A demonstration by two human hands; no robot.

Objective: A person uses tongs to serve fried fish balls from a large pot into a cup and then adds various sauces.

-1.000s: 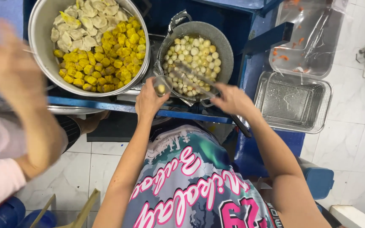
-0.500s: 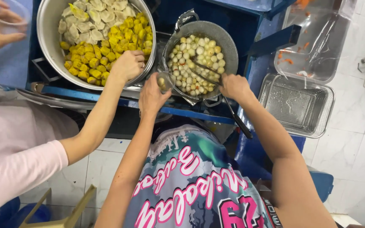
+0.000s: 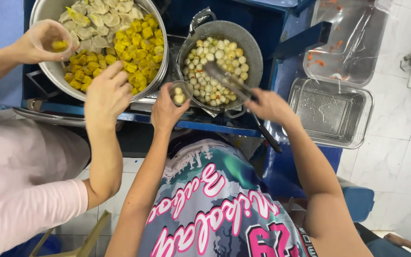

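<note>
My left hand (image 3: 166, 110) grips a small clear plastic cup (image 3: 180, 92) with a few pale balls in it, held at the near rim of a grey pot (image 3: 252, 47) full of pale round balls in liquid. My right hand (image 3: 270, 105) holds metal tongs (image 3: 224, 78) whose tips reach into the pot among the balls. To the left, a co-worker in a pink sleeve reaches one hand (image 3: 106, 93) into a big steel pan (image 3: 48, 71) of yellow and pale dumplings and holds a clear cup (image 3: 53, 40) with a yellow dumpling in the other hand.
A steel tray with a wire rack (image 3: 331, 114) sits to the right on the blue cart (image 3: 305, 43). Behind it lies a clear plastic-lined tray (image 3: 346, 43) with orange bits. White tiled floor (image 3: 405, 157) surrounds the cart.
The co-worker's hand has drawn back to the pan's near rim and the other hand has brought a cup over the pan. My cup has shifted closer to the pot, tongs still in it.
</note>
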